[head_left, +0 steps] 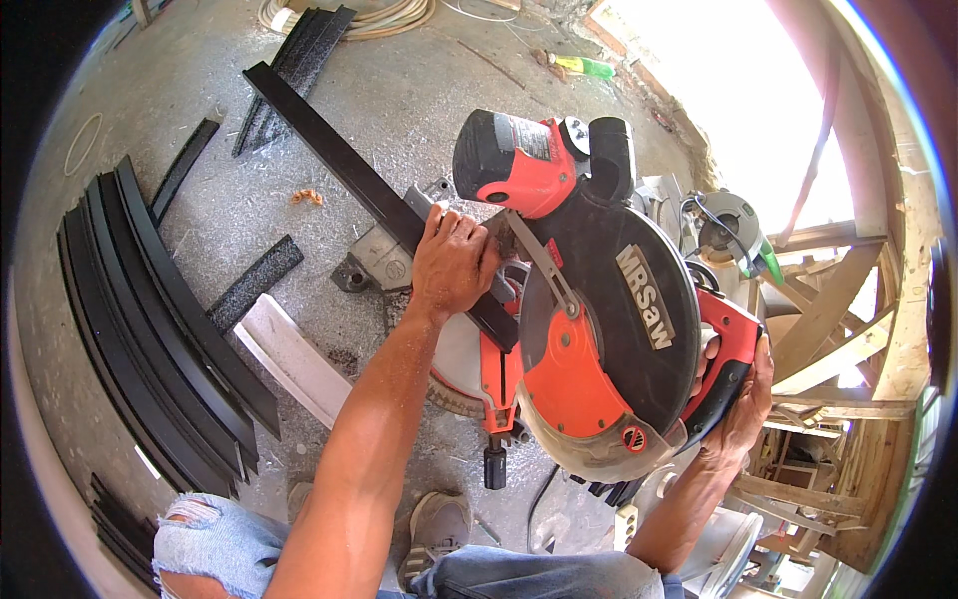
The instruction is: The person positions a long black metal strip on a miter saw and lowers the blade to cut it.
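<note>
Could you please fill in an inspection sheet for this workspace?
Surface: grey concrete floor, strewn with pale specks.
Job's things: black bar lying across the base of the miter saw.
Clutter: black strips at left, white channel piece beside them.
Hands: left hand curled over the bar; right hand closed around the saw handle.
Cables: black cord near the saw; pale coil, hose or cable unclear.
Surroundings: wooden framing at right, bright opening beyond.

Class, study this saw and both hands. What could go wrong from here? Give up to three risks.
The bare left hand grips the black strip close to the saw; a slip might carry it into the cutting area.
The strip's far end juts past the grey base, so it could tip or shift.
Black lengths on the floor at the left might trip someone.
</note>
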